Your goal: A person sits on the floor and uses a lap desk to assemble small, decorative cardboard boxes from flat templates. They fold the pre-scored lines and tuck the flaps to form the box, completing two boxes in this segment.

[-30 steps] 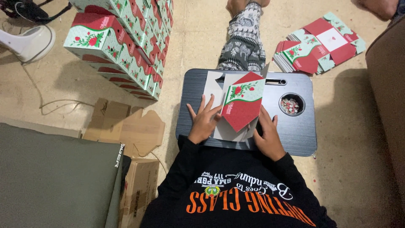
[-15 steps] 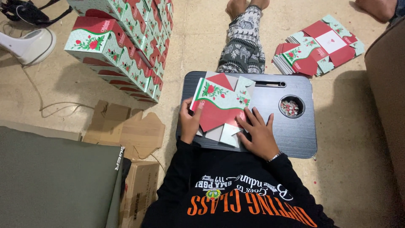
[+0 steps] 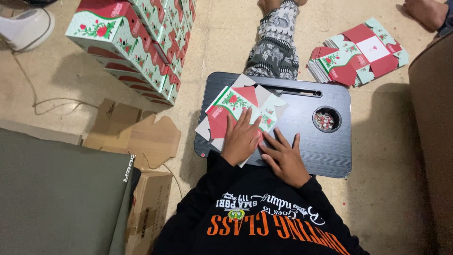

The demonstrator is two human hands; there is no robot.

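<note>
**Both hands flat on the box blank, blank runs diagonal up-right from the left hand**

- Flat carton blank [image 3: 238,106] lies on the black lap tray tabletop [image 3: 306,118], left half of it. Red, green and white print with roses, grey unprinted flaps showing at the edges.
- Long axis of the blank: diagonal, near-left corner up to far-right. Its near-left corner overhangs the tray's left edge.
- Left hand [image 3: 240,139]: open, fingers spread, palm pressing down on the near part of the blank. Not gripping, just pinning. Most of the blank lies ahead of this hand, away from the body.
- Right hand [image 3: 283,158]: open too, fingers spread flat, just beside the left hand and slightly nearer the body. Its fingertips touch the blank's near-right edge; the palm sits on bare tray.
- So the left hand is the one on the blank proper; the right only catches the edge. Blank sits forward and slightly left of the right hand.
- Round cup well [image 3: 324,120] in the tray, right of the blank and well apart from both hands, holds small red and white bits, too small to identify.
- On the floor: stack of flat blanks [image 3: 358,52] far right, stack of finished boxes [image 3: 137,42] far left, brown cardboard scraps [image 3: 137,137] near left.
</note>
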